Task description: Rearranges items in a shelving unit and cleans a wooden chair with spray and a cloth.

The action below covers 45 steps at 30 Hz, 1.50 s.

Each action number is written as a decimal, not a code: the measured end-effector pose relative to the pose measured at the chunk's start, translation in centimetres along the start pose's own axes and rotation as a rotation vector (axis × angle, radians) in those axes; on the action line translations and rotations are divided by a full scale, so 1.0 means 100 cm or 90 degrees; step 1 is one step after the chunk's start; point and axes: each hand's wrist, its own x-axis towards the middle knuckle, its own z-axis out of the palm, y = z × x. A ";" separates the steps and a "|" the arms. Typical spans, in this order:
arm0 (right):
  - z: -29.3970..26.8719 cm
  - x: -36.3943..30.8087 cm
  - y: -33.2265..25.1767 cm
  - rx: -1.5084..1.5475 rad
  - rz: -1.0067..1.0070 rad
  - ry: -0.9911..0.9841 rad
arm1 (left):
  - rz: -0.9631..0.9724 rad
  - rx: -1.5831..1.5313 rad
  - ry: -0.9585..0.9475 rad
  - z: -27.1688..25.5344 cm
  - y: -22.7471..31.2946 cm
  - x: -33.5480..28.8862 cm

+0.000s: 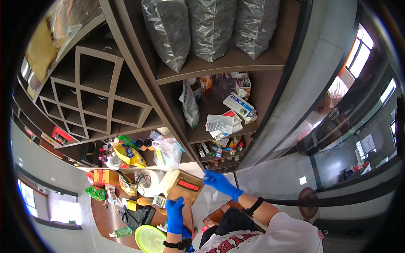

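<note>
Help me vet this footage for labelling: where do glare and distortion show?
Head view: the far-left window and upper-right window burn out white; in the head view, highlights streak the dark-filled clear bags; the head view's fisheye bends the shelf edge, and its corners are black.

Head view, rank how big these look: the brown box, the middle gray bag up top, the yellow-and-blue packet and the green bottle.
1. Middle gray bag, though the frame crops it
2. Brown box
3. Yellow-and-blue packet
4. Green bottle
</note>
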 end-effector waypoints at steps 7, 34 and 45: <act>-0.084 0.082 -0.077 -0.779 -0.442 0.348 | -0.047 -0.078 0.135 -0.036 -0.017 -0.050; -0.103 0.171 -0.069 -0.926 -0.506 0.246 | 0.155 0.080 0.522 -0.165 -0.286 0.150; -0.048 0.038 0.020 -0.536 -0.296 0.243 | 0.145 0.104 0.136 -0.048 -0.180 0.117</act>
